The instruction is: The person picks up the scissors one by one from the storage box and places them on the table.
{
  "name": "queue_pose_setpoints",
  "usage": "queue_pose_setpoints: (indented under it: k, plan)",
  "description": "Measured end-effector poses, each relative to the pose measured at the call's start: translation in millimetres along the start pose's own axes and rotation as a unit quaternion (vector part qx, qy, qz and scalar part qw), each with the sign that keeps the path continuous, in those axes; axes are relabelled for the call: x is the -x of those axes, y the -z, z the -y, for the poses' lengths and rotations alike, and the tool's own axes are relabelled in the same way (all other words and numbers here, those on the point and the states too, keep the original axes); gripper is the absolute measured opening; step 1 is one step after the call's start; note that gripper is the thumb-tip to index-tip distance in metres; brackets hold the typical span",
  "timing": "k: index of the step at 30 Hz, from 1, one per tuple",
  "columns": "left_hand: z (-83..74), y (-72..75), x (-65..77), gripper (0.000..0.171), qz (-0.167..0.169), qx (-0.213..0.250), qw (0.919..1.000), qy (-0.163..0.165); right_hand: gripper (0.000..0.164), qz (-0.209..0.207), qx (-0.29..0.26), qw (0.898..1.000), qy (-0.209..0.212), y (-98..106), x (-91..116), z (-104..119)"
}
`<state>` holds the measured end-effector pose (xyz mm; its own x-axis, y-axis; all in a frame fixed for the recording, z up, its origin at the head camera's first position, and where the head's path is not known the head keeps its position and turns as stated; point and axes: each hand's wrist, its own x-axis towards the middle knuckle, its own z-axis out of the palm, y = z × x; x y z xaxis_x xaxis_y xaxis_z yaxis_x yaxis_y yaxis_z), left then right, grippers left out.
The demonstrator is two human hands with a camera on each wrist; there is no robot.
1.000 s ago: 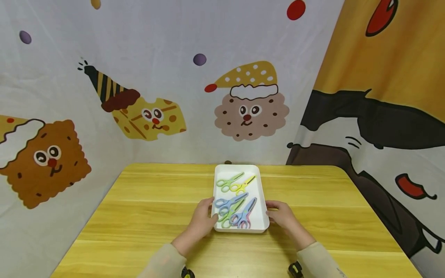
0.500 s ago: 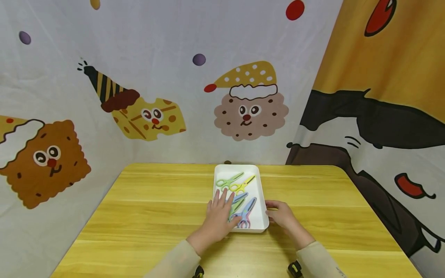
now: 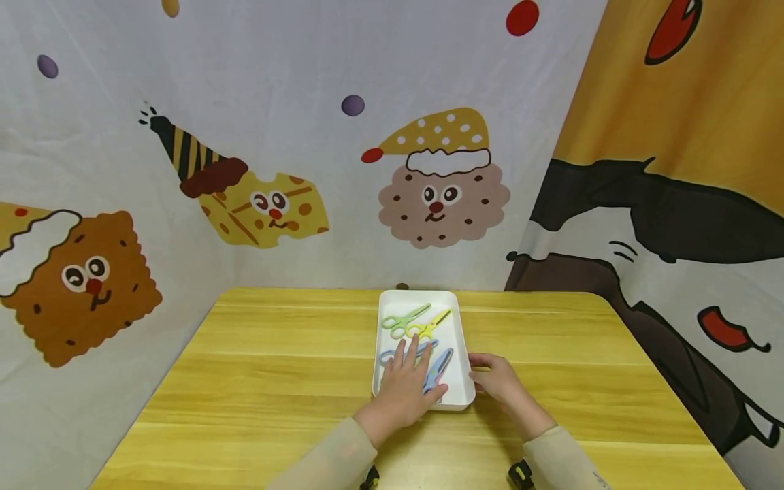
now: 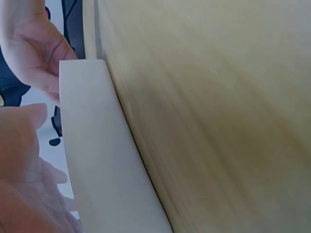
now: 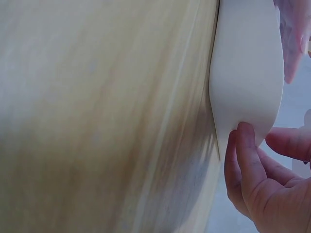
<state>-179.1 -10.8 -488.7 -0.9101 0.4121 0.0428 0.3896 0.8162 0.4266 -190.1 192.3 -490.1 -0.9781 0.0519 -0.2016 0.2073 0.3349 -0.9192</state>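
A white tray holds several pairs of small scissors. Toward its far end lie green scissors and yellow scissors; nearer me are light blue scissors and another blue pair, partly covered by my left hand. That left hand reaches over the tray's near left part, palm down with fingers spread and straight. My right hand holds the tray's right side; in the right wrist view its fingertips press the outer wall and the thumb is at the rim.
The tray stands on a wood-grain table, close to its far edge. A white curtain printed with cartoon figures hangs right behind the table. Black straps show at both wrists.
My left hand has let go of the tray's left side and moved right, over the scissors, with its fingers spreading. The right hand and the tray stay in place.
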Motion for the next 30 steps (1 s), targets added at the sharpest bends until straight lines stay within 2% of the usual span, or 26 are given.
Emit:
queue_pose_setpoints:
  k: [13, 24, 30]
  plan:
    - [-14.0, -5.3, -5.8, 0.072, -0.022, 0.037, 0.9964, 0.073, 0.038, 0.002, 0.001, 1.000, -0.005, 0, -1, -1]
    - [-19.4, 2.4, -13.9, 0.060, 0.017, 0.056, 0.9909, 0.121, 0.038, 0.003, 0.000, 1.000, -0.003, 0, -1, 0]
    - [-20.3, 7.8, -17.6, 0.055, 0.031, 0.041, 0.9914, 0.120, 0.039, 0.003, -0.007, 1.000, -0.011, 0, -1, 0]
